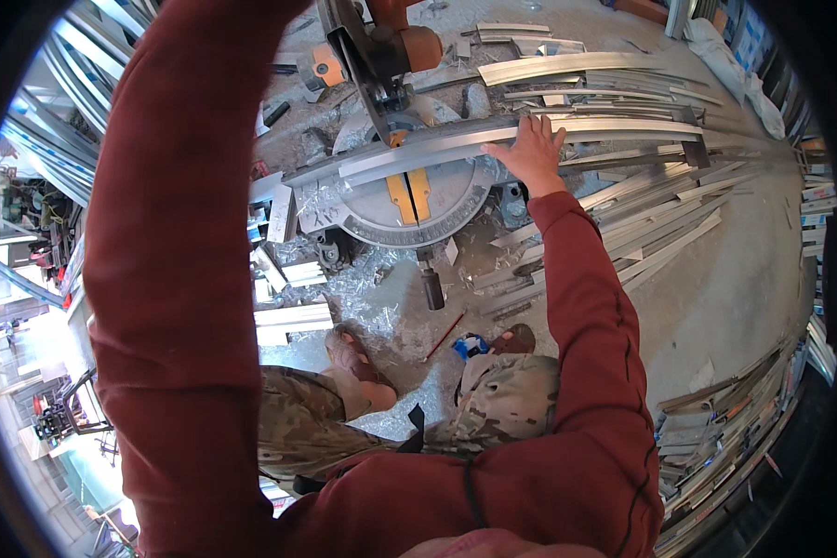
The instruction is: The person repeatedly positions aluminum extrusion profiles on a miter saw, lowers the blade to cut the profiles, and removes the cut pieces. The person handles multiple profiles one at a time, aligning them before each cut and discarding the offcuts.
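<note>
Saw table (pixel 363 206), metal strip (pixel 418 158) under right hand (pixel 533 153)

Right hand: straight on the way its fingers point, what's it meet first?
Likely the loose metal strips just beyond the silver profile under the right hand. Depth is unclear; if they lie lower, it may pass over them.

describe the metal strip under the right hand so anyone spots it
Start at the miter saw. Across its round grey base lies a long silver strip, the right hand on it. Unlike the loose strips around, it alone crosses the yellow insert.
</note>
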Tool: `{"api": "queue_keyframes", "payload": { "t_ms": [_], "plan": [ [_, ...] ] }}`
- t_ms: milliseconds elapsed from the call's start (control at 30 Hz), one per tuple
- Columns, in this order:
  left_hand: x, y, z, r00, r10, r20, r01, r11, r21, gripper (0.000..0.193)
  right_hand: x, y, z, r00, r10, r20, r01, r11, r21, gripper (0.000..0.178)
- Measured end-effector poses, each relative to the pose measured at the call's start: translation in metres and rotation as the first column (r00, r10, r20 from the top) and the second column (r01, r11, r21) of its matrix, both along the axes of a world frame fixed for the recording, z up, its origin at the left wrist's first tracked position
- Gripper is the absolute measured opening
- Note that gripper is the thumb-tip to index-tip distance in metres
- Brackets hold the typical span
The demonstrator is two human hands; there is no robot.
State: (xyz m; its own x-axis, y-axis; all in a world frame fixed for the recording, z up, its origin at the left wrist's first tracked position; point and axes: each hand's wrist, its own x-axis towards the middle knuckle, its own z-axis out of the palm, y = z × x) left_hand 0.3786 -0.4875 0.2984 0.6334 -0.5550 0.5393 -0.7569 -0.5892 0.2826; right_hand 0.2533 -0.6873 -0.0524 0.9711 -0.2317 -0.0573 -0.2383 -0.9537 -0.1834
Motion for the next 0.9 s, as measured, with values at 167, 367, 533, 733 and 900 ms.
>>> {"api": "queue_keyframes", "payload": {
  "t_ms": [167, 367, 533, 733, 900],
  "plan": [
    [-0.008, -0.044, -0.036, 0.98, 0.197, -0.027, -0.159, 0.857, 0.49, 0.065, -0.003, -0.011, -0.002, 0.999, -0.007, 0.042, 0.007, 1.0, -0.009, 0.096],
    [-0.022, -0.051, -0.038, 0.8, 0.265, -0.538, 0.074, 0.846, 0.527, 0.052, -0.004, -0.01, -0.001, 0.999, 0.012, 0.037, -0.012, 1.0, -0.017, 0.097],
    [-0.043, -0.05, -0.043, 0.883, 0.292, -0.367, -0.019, 0.804, 0.594, 0.049, 0.0, -0.003, -0.004, 0.999, 0.024, 0.042, -0.023, 1.0, -0.019, 0.098],
    [-0.08, -0.055, -0.054, 0.938, 0.258, -0.233, -0.062, 0.783, 0.62, 0.049, -0.001, -0.009, -0.002, 0.999, -0.01, 0.033, 0.01, 1.0, -0.014, 0.098],
    [-0.088, -0.061, -0.059, 0.932, 0.273, -0.237, -0.052, 0.75, 0.659, 0.043, -0.002, -0.013, -0.001, 0.998, -0.022, 0.059, 0.023, 1.0, -0.007, 0.098]
  ]
}}
